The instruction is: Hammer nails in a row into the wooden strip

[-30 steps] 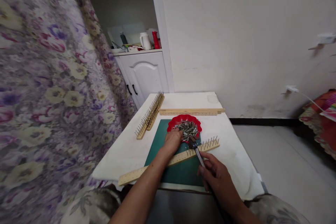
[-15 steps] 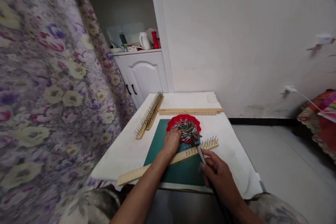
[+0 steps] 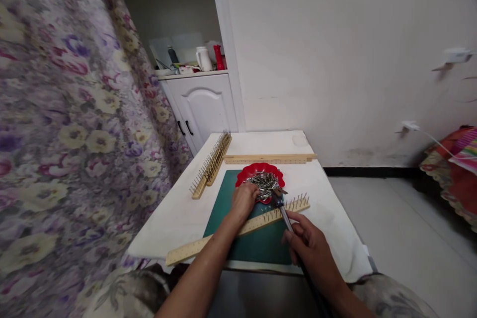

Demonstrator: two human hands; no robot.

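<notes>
My left hand [image 3: 244, 202] reaches into the near left side of a red scalloped bowl [image 3: 244, 174] full of loose metal nails [image 3: 265, 183]. Its fingers are curled together at the nails, and what they pinch is hidden. My right hand [image 3: 307, 238] is wrapped round a hammer [image 3: 286, 218] with a metal shaft and a dark grip. The hammer's head hovers by the bowl's near right edge, over a pale wooden strip [image 3: 194, 248]. Nails stand upright along that strip's right end, while its left part shows rows of small holes. My left forearm crosses above it.
A green mat [image 3: 257, 246] lies under the strip on a white-covered table [image 3: 167, 218]. Nail-studded strips [image 3: 214, 161] lie at the back left, and bare wooden strips [image 3: 268, 159] lie behind the bowl. A floral curtain [image 3: 74, 134] hangs at the left, with a white cabinet [image 3: 204, 99] beyond.
My left fingers have shifted slightly at the nails in the bowl. The right hand and hammer stay almost still; the whole view has moved a little.
</notes>
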